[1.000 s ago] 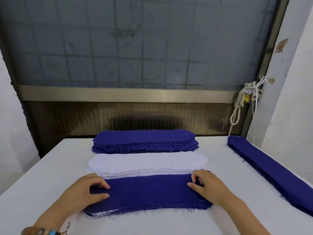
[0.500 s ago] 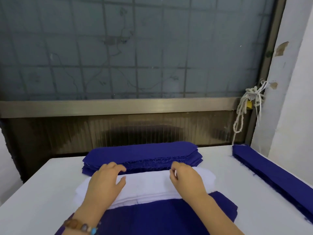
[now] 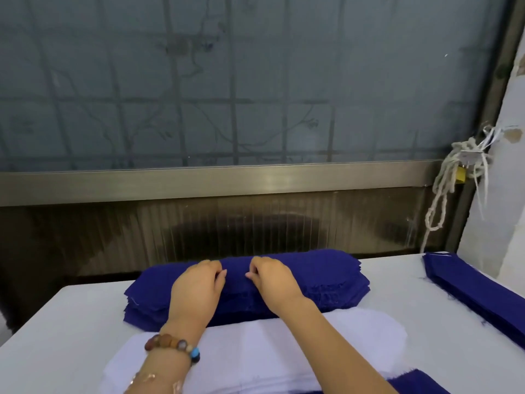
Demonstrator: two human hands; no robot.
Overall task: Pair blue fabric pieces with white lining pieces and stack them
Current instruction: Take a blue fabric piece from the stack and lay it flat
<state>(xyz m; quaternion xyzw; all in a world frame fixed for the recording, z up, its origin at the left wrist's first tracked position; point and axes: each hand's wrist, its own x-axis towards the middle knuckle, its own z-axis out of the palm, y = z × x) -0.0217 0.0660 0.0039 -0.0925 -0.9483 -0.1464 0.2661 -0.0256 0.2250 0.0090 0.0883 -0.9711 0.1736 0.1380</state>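
the blue stack (image 3: 318, 280) lies across mid-frame, long axis left to right, just beyond the white lining stack (image 3: 284, 351). our left hand (image 3: 196, 288) and right hand (image 3: 274, 282) meet at its centre — fingers curled, pinching the top layer, we judge — both equally near.

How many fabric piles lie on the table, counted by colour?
Blue: 3, namely the far blue pile, the right blue pile and the near blue pile, which the bottom edge cuts off
White: 1, the white pile
Total: 4
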